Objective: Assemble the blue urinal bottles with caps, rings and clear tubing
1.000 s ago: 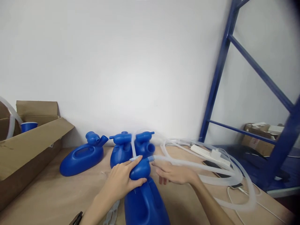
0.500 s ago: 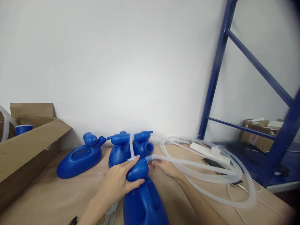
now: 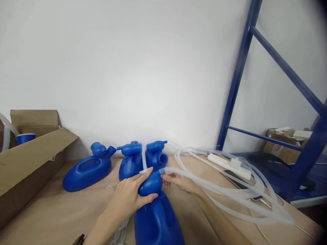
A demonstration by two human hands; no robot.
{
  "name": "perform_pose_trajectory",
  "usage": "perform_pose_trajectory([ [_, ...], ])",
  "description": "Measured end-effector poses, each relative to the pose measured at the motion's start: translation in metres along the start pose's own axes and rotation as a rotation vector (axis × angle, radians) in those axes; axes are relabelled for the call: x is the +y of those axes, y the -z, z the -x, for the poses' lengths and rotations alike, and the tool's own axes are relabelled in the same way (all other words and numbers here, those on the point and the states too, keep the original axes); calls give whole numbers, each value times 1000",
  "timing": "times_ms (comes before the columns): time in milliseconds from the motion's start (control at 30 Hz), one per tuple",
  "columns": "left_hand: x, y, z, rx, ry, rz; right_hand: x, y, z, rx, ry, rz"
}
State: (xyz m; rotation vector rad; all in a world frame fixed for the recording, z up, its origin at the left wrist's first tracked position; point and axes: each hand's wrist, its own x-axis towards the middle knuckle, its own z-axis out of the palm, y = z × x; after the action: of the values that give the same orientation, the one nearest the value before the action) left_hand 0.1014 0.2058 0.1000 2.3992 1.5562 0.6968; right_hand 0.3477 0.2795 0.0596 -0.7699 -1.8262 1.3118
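Observation:
In front of me stands a blue plastic bottle point(image 3: 158, 217) with a moulded handle and a rounded blue bulb-shaped top point(image 3: 151, 183). My left hand point(image 3: 133, 190) is wrapped over that top, thumb on the near side and fingers on the far side. A translucent white tube point(image 3: 212, 185) runs from the top's small spout point(image 3: 161, 171) off to the right in loose coils. Just beside the spout, my right hand point(image 3: 178, 181) has its fingers curled and pinched at the tube; part of the grip is hidden beneath it.
Two similar blue bottles point(image 3: 130, 166) stand by the wall, and another point(image 3: 88, 173) lies on its side to the left. An open cardboard box point(image 3: 33, 163) is at far left. A power strip point(image 3: 228, 166) and phone point(image 3: 236, 178) lie among the coils, near a blue metal frame point(image 3: 236, 75).
The outer tube loops have swung to the right and are blurred. My right hand has shifted slightly at the spout; my left hand keeps its hold on the bottle's top.

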Motion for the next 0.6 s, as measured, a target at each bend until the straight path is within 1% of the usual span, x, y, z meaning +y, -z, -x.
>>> perform_pose_trajectory([
  [167,0,-1,-1,7,4,-6,4,-1,-2,-44,-35,-41],
  [300,0,0,-1,-7,9,-26,4,8,-1,-31,-5,-65],
  [367,-1,0,-1,-10,10,-37,2,12,1,20,38,-87],
  [433,-1,1,0,-8,3,-35,-1,13,3,113,77,-114],
  [533,-1,0,0,-5,-7,-16,-3,6,5,258,112,-145],
  [600,-1,1,0,-7,-3,-10,-1,1,4,320,126,-166],
])
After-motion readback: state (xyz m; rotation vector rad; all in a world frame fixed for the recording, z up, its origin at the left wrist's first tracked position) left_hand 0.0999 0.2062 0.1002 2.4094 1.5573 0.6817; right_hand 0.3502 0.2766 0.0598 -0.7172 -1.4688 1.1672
